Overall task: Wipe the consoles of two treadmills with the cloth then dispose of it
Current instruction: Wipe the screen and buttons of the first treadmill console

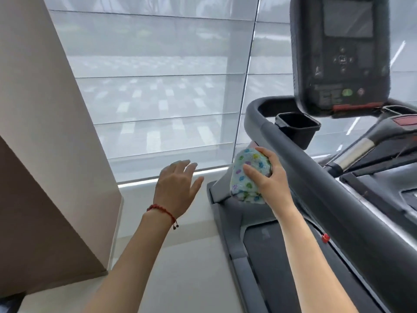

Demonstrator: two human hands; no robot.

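Room: pale sheer window blind [158, 86] behind. Dark grey treadmill [304, 177] stood at right; its black screen console [340, 55] rose above and right of both hands, right hand nearer. Right hand [270, 177] gripped the bunched pale cloth with coloured paw prints [248, 177]. Left hand [178, 186] hung empty, fingers spread.

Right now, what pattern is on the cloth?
Pale blue cloth with small multicoloured dots, held in the right hand; head view.
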